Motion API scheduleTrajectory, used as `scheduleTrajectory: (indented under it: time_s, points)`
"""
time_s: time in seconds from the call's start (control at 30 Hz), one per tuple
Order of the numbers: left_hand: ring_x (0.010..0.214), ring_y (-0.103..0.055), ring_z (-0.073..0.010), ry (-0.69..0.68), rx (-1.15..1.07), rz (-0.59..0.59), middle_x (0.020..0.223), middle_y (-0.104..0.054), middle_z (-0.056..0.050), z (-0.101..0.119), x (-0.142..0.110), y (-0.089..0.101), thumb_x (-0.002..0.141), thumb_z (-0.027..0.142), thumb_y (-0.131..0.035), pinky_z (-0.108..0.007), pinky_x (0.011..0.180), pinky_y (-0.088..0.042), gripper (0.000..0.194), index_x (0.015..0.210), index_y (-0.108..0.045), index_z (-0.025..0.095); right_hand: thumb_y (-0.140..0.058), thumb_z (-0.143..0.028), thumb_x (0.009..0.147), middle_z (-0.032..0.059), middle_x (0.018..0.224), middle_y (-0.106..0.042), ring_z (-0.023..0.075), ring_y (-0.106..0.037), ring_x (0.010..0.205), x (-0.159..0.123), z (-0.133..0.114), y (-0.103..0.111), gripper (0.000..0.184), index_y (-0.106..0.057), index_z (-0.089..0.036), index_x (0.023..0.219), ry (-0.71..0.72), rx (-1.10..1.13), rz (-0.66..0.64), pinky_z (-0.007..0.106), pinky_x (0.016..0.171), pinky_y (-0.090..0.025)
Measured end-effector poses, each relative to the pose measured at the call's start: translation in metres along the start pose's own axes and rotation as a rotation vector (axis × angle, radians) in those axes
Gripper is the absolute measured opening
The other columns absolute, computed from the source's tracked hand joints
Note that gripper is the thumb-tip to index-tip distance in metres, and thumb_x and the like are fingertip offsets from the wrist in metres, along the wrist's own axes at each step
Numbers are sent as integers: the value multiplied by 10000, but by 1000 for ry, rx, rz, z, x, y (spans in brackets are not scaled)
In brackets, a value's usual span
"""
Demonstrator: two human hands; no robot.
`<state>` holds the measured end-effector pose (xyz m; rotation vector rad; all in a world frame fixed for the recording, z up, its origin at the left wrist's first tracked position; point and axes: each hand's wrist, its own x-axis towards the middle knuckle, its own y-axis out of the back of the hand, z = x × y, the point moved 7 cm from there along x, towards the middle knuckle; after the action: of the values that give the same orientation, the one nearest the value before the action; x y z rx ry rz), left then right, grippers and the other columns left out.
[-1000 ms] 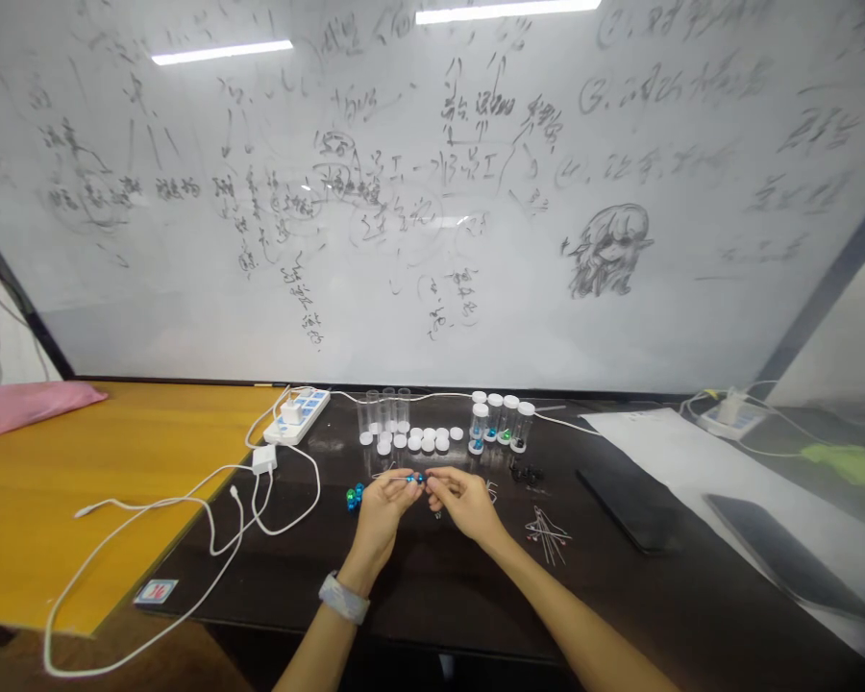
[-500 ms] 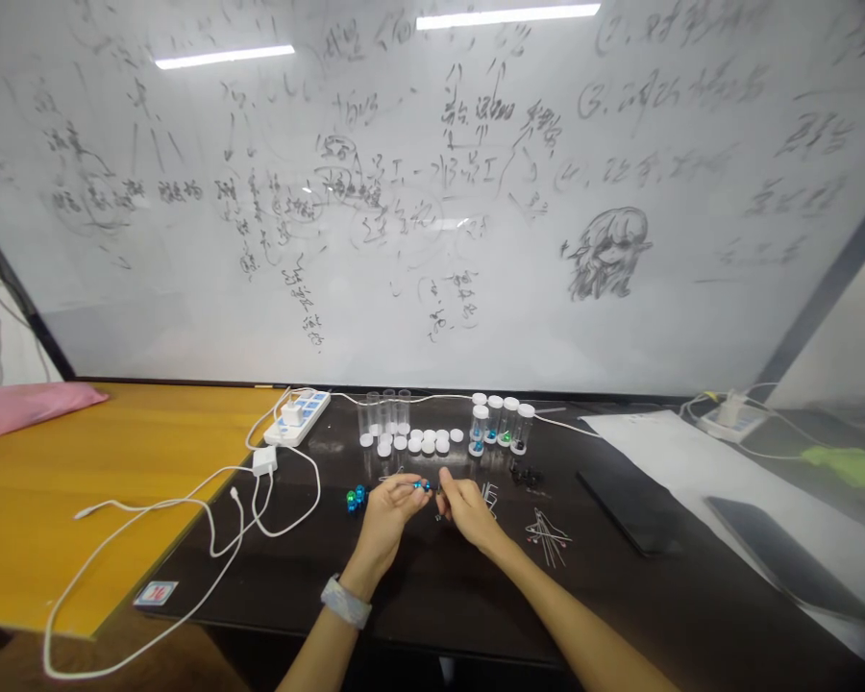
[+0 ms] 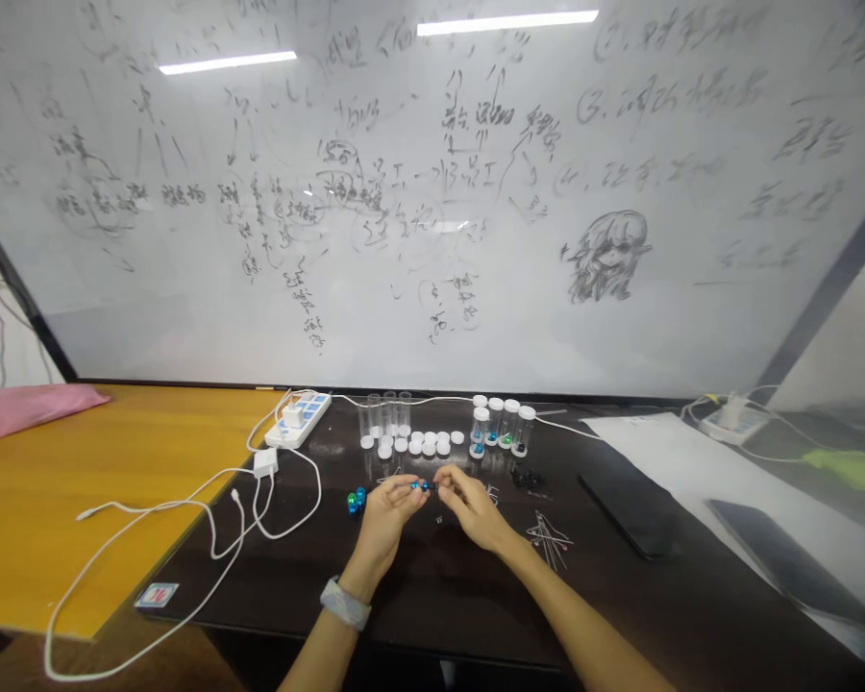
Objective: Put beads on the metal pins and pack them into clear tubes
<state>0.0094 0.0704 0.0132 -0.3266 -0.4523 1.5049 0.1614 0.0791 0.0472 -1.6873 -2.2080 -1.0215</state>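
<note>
Over a dark desk [image 3: 432, 601], left hand [image 3: 389, 506] pinches blue beads [image 3: 421, 485] and right hand [image 3: 468, 506] a dark piece [image 3: 432, 487], apparent fitting that next needs steady alignment.

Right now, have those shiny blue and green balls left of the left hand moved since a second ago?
No. Judged against the white power strip, the blue and green balls lie in the same spot; only the view shifted slightly.

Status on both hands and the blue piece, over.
Left hand pinching blue piece. Right hand at its dark end, grip unclear. White caps behind, clear of both hands.
</note>
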Motion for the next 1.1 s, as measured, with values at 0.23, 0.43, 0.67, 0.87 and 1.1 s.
scheduleTrajectory:
  time_s: [0.23, 0.43, 0.67, 0.87, 1.1]
  points:
    - [846, -737, -213, -8, 4, -14, 869, -773, -92, 0, 1, -1, 594, 290, -920, -343, 872, -556, 427, 928, -700, 139, -335, -421, 1038, 6, 656, -606, 162, -567, 622, 1, 5, -7, 465, -588, -199, 717, 6, -98, -14, 269, 639, -418]
    - [861, -733, -207, -11, 7, -5, 890, -773, -97, -1, 2, 1, 608, 289, -913, -331, 870, -553, 415, 932, -701, 139, -475, -402, 988, -4, 767, -627, 163, -569, 658, -1, -1, 0, 231, -597, -212, 1033, 44, -82, -47, 252, 614, -414]
    - [863, -733, -207, -16, 8, -19, 888, -770, -94, -1, 1, 0, 619, 291, -908, -339, 885, -554, 403, 931, -703, 138, -367, -360, 1030, 19, 744, -608, 174, -559, 670, -1, -2, -6, 339, -583, -211, 814, 83, -183, -16, 283, 666, -411]
    - [860, -730, -205, -12, -3, -11, 890, -768, -94, -1, 2, 0, 605, 294, -915, -339, 885, -549, 410, 922, -706, 137, -454, -339, 998, 3, 782, -614, 159, -558, 644, -2, -4, 0, 173, -566, -213, 1039, 90, -194, -44, 267, 626, -416]
    - [854, -721, -193, -6, -8, -5, 871, -761, -85, 0, 1, 0, 595, 282, -918, -317, 872, -546, 408, 908, -706, 130, -447, -306, 1005, 22, 839, -625, 168, -589, 702, -4, -3, -3, 148, -561, -220, 1042, 150, -319, -53, 284, 664, -437]
